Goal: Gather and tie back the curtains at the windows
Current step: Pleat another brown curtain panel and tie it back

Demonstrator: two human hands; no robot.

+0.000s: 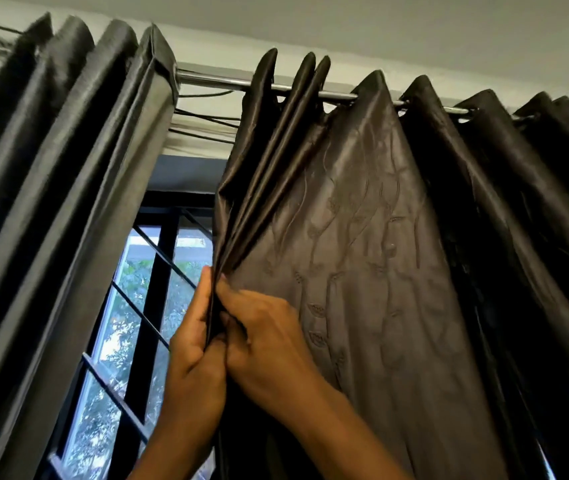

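On the far left a grey pleated curtain (78, 188) hangs from the chrome curtain rod (213, 79), its folds bunched close together. Right of it, in the gap between the two panels, the window (130, 306) shows, with a black diagonal grille (144, 323) across the glass and green leaves outside. Thin dark cables (203, 116) run along the wall just under the rod.

Low in the middle, two bare hands meet at the leading edge of the dark brown embroidered curtain (362, 254). The left hand (193, 348) has its fingers curled round the gathered edge from the window side, gripping the pleats. The right hand (269, 341) lies against the front of the cloth, its fingertips and thumb pinching the same folds, touching the left hand. Above the hands the folds fan up to the rod.

Further right, the brown curtain spreads in loose, wide pleats along the rod to the right edge.
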